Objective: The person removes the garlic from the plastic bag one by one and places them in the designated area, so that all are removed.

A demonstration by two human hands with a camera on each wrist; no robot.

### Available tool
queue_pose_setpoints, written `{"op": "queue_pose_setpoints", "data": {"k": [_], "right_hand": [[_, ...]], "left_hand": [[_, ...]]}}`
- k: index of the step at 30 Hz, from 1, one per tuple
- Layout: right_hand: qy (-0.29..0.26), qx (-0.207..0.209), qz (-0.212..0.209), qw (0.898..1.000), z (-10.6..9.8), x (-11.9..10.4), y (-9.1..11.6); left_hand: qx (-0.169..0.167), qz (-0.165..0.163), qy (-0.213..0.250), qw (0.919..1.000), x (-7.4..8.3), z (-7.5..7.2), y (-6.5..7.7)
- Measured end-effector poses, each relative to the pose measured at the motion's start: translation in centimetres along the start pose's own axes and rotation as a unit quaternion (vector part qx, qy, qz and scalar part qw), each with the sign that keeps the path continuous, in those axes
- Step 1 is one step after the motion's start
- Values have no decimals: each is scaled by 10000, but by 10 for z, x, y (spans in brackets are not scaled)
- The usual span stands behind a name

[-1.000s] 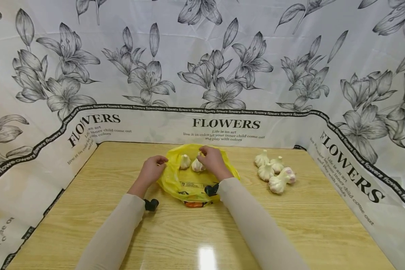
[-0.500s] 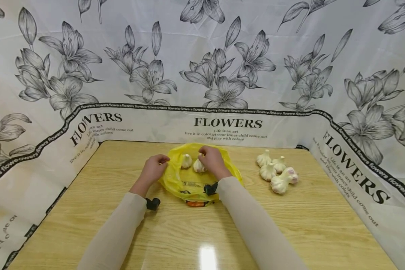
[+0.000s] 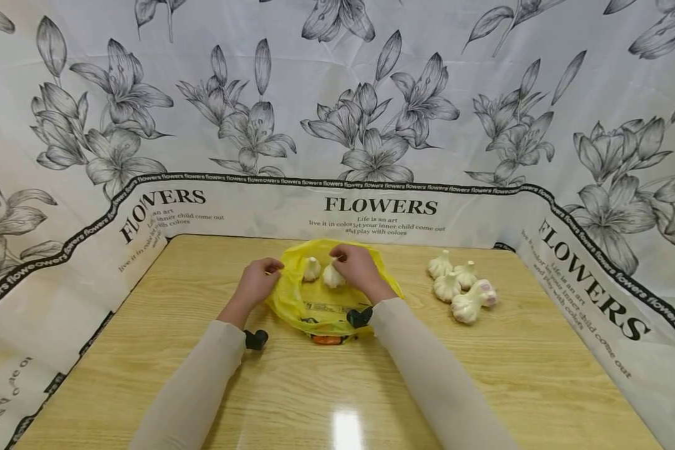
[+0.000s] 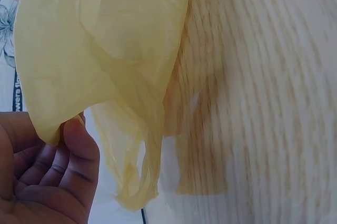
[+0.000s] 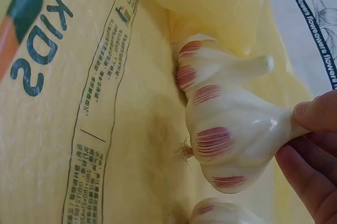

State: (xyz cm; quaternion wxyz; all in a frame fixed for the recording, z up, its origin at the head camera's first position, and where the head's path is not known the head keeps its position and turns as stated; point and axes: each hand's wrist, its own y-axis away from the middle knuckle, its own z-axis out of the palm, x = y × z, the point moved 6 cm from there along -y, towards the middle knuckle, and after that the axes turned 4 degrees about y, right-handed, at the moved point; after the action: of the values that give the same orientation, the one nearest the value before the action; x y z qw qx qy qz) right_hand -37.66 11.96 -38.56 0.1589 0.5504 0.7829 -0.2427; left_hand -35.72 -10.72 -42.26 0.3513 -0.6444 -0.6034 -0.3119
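Head view: the left hand (image 3: 257, 281) pinches the yellow bag's (image 3: 284, 300) left edge, seemingly holding it open; inside the bag, a loose bulb (image 3: 312, 269), then a garlic bulb (image 3: 333, 277) the right hand (image 3: 357, 269) grasps by its slim, handy neck; right of the bag, a garlic cluster (image 3: 447, 288).

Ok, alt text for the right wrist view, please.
The right hand's grip pinches a garlic bulb by its stem inside a yellow bag printed "KIDS". Another bulb sits partly behind it, a third at the picture's bottom.
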Motion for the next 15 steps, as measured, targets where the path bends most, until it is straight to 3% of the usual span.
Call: {"op": "queue_pose_setpoints", "data": {"k": [15], "right_hand": [[185,156,-403,9989,-35,-11,16]], "left_hand": [[2,-45,-3,10000,1,0,2]]}}
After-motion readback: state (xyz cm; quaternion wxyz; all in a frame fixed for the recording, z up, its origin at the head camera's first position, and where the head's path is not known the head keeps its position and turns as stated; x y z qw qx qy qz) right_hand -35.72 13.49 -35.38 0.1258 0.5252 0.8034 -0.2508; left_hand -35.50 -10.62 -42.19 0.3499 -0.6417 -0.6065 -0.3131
